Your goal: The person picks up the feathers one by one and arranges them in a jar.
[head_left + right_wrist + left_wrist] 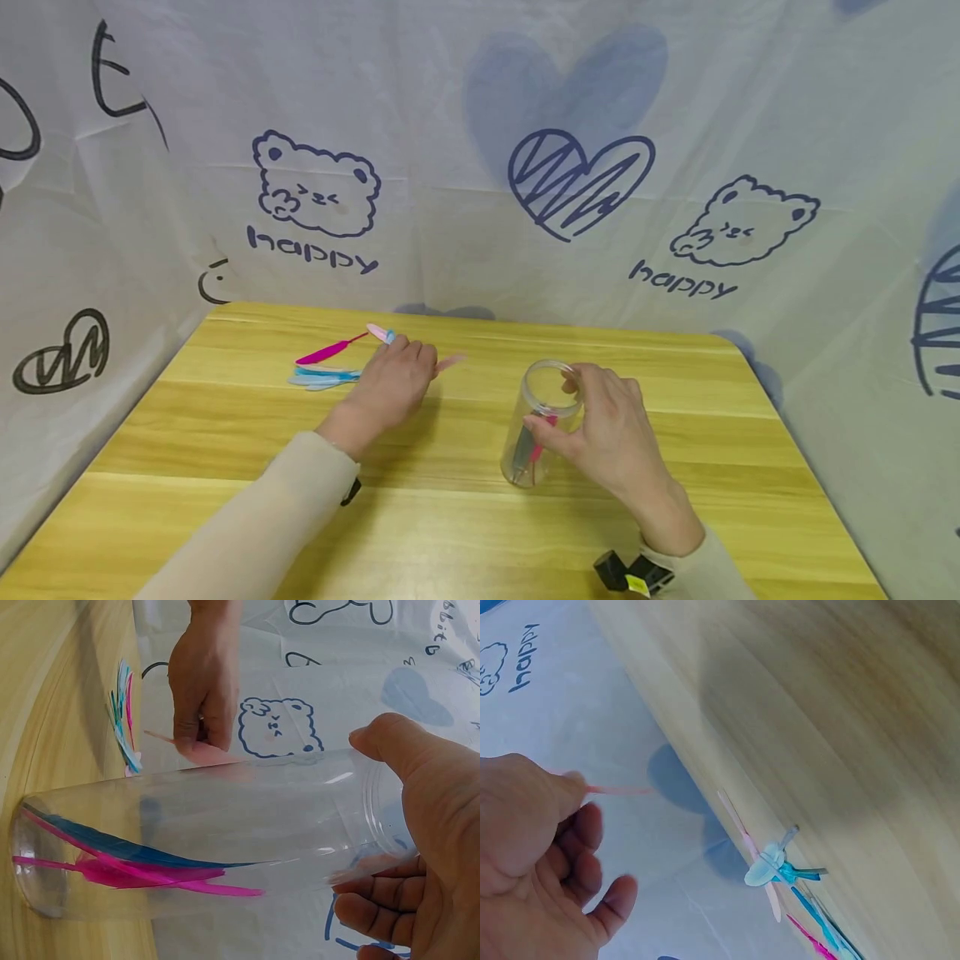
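Note:
My left hand (395, 377) pinches a pale pink feather (211, 755) between thumb and fingertips, raised over the table to the left of the jar. Its thin stem sticks out past the fingers in the left wrist view. My right hand (613, 421) grips a clear plastic jar (516, 446) near its open rim, thumb on one side and fingers on the other. The jar stands upright on the table. Inside it lean a dark teal feather (127, 841) and bright pink feathers (139, 871).
On the table's (247, 433) far left side lies a loose pile of blue and white feathers (322, 377). A magenta feather (324, 352) and another pale pink feather (377, 332) lie just behind it. A white printed cloth (450, 233) hangs beyond the table's far edge.

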A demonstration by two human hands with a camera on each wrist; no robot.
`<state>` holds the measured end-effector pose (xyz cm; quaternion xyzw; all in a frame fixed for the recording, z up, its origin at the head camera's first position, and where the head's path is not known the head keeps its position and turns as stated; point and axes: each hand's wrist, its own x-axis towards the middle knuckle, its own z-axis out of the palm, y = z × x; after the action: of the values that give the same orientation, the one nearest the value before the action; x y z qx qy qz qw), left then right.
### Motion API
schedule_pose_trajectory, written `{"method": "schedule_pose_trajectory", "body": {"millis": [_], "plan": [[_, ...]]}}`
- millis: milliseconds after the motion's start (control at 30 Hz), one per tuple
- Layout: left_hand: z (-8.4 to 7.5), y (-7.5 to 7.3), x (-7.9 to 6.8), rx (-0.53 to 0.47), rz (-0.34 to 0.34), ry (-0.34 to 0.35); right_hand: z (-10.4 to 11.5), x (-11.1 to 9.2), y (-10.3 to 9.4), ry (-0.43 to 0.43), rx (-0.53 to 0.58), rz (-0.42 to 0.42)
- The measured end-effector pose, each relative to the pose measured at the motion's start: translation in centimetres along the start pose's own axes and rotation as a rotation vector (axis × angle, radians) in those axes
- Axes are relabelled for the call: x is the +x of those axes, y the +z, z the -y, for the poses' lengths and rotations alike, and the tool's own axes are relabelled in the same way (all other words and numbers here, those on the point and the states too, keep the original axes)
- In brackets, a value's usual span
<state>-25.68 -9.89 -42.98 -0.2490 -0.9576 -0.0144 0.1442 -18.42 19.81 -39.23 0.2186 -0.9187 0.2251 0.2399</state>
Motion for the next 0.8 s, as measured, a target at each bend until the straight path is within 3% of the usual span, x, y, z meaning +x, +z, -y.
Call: {"method": "schedule_pose_trajectory", "body": {"millis": [367, 800], "plan": [[-0.15, 0.75, -0.13, 0.018, -0.123, 0.042, -0.09, -0.12, 0.13, -0.003, -0.001, -0.002], [0.1, 0.29, -0.29, 0.027, -0.114, 0.055, -0.19, -0.1, 0.11, -0.028, -0.004, -0.009]]}}
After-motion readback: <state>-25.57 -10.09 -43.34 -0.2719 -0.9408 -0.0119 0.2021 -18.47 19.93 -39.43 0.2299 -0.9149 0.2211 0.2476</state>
